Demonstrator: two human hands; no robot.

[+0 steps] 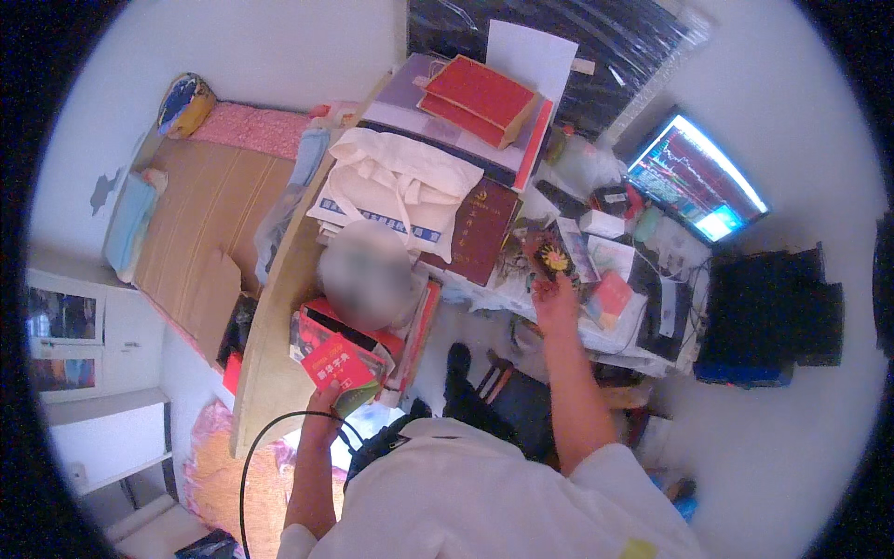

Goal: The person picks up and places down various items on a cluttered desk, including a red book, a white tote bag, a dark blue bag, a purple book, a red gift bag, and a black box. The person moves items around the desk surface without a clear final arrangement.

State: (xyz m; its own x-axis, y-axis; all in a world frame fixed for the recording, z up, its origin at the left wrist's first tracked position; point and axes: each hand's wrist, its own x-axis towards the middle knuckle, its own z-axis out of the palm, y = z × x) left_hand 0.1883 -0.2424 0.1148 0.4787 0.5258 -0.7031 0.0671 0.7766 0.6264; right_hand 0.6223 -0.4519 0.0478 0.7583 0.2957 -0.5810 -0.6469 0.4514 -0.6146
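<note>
My left hand (324,407) grips a red-covered book (338,365) bearing printed writing, and a green-covered book (357,397) shows beneath it. Both are over the near end of the wooden board's stack of things. Out over the cluttered desk, my right hand (557,302) has its fingers closed at the lower edge of a dark, flat item (550,253) printed with a yellow flower. What that item is cannot be made out. Left of it lies a maroon folder (483,227) with gold writing, partly under a cream cloth bag (401,185).
A lit monitor (698,178) stands on the desk's right. A red paper bag (482,94) lies on a box at the back. Below the cloth bag is a red box (349,321). A black cable (244,461) loops by my left arm. Cardboard (202,209) covers a bed.
</note>
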